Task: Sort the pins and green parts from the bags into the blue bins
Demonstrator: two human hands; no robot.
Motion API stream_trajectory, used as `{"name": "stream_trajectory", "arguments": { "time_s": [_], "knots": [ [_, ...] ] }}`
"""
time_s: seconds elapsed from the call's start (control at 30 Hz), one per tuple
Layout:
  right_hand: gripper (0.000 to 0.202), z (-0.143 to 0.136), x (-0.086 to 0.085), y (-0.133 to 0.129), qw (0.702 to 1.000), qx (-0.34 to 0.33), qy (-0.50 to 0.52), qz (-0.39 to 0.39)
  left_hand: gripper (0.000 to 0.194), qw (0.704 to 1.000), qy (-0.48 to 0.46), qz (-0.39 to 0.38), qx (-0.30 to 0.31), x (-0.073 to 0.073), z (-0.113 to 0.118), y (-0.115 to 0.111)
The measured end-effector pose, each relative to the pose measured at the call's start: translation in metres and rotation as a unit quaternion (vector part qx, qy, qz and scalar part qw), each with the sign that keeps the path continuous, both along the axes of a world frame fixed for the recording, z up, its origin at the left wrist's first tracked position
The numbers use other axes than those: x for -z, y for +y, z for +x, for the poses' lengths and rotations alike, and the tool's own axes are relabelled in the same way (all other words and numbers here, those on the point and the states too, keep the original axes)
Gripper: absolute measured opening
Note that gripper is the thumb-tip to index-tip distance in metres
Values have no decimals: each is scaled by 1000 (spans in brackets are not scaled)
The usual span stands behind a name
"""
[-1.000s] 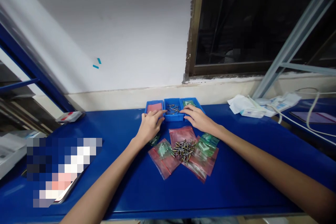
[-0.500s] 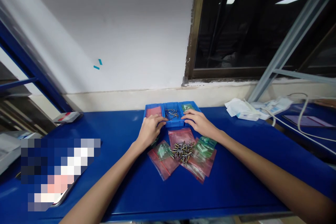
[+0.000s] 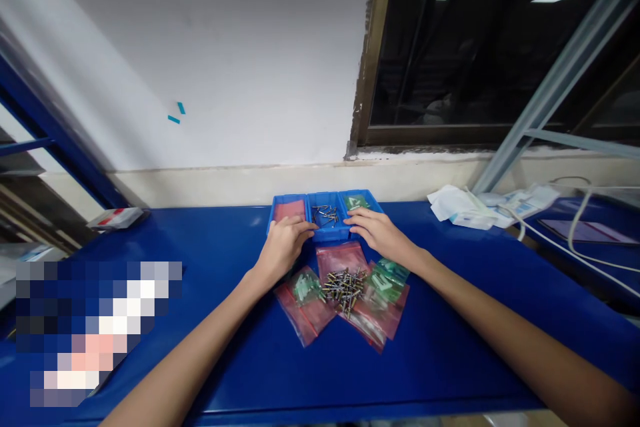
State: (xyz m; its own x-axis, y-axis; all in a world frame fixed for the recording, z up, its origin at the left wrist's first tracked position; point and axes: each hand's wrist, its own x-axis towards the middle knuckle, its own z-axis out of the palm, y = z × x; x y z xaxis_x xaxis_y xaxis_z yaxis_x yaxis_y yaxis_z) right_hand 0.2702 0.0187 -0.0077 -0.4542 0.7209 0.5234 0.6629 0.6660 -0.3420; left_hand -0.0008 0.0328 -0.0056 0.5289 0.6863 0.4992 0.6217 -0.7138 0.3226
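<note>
Three small blue bins stand side by side against the wall. Red plastic bags (image 3: 290, 210) fill the left bin (image 3: 280, 199), loose screws (image 3: 326, 216) lie in the middle bin (image 3: 333, 235), and green bags (image 3: 356, 202) are in the right bin (image 3: 373, 195). My left hand (image 3: 283, 245) is closed at the front edge of the left bin, fingertips reaching the middle one. At the right bin's front edge, my right hand (image 3: 381, 233) grips with bent fingers. Nearer me, a pile of screws (image 3: 345, 285) rests on red zip bags (image 3: 343, 256), between green bags (image 3: 306, 287) holding pale pieces.
The blue tabletop (image 3: 240, 340) spreads around the bins. White crumpled packaging (image 3: 460, 207) and a white cable (image 3: 550, 237) lie at right, near a tablet-like device (image 3: 590, 230). A small box (image 3: 116, 218) sits back left; a blurred-out object (image 3: 100, 340) is at front left.
The view has shifted slightly, and the bins with both hands appear a little further left and up. Both hands keep the same hold on the bins.
</note>
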Motion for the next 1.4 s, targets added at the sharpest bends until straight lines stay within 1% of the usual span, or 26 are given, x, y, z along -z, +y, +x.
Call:
{"name": "stream_trajectory", "arguments": {
  "time_s": [0.1, 0.2, 0.3, 0.37, 0.53, 0.63, 0.7, 0.77, 0.83, 0.9, 0.93, 1.0, 1.1, 1.17, 1.27, 1.4],
  "knots": [
    [27, 1, -1, 1, 1000, 0, -3, 4, 28, 1000, 4, 5, -6, -1, 3, -2],
    [27, 1, -3, 0, 999, 14, -25, 17, 28, 1000, 5, 10, -12, -1, 3, -2],
    [31, 2, -4, -7, 997, 25, -68, 34, 27, 1000, 20, 15, 2, -1, 1, -2],
    [35, 3, -3, -13, 995, 31, -87, 45, 27, 999, 36, 25, 0, -2, 0, -4],
    [35, 6, -1, -22, 991, 42, -102, 74, 26, 995, 55, 76, -43, -6, 0, -12],
    [34, 8, -6, -25, 986, 66, -110, 110, 26, 990, 56, 119, -56, -11, 0, -14],
    [30, 9, -11, -27, 978, 82, -142, 126, 26, 990, 58, 124, -28, -15, 1, -15],
    [26, 10, -17, -29, 971, 88, -177, 136, 26, 992, 74, 101, 29, -17, 3, -17],
    [26, 10, -22, -32, 968, 84, -190, 144, 26, 989, 106, 67, 78, -16, 6, -20],
    [27, 8, -25, -36, 968, 74, -188, 146, 28, 986, 135, 47, 90, -12, 10, -23],
    [28, 6, -27, -38, 970, 78, -181, 143, 29, 984, 149, 40, 87, -10, 12, -24],
    [27, 1, -28, -43, 973, 108, -159, 124, 30, 981, 176, 29, 74, -7, 15, -25],
    [23, -9, -28, -53, 971, 169, -153, 67, 29, 977, 204, 10, 63, -6, 18, -24],
    [20, -13, -26, -57, 969, 175, -171, 27, 28, 975, 216, 5, 57, -8, 19, -24],
    [16, -15, -22, -60, 970, 142, -198, -8, 26, 972, 229, 16, 54, -11, 19, -27],
    [16, -16, -17, -61, 973, 60, -224, -14, 26, 974, 212, 48, 64, -18, 14, -31]
  ]
}}
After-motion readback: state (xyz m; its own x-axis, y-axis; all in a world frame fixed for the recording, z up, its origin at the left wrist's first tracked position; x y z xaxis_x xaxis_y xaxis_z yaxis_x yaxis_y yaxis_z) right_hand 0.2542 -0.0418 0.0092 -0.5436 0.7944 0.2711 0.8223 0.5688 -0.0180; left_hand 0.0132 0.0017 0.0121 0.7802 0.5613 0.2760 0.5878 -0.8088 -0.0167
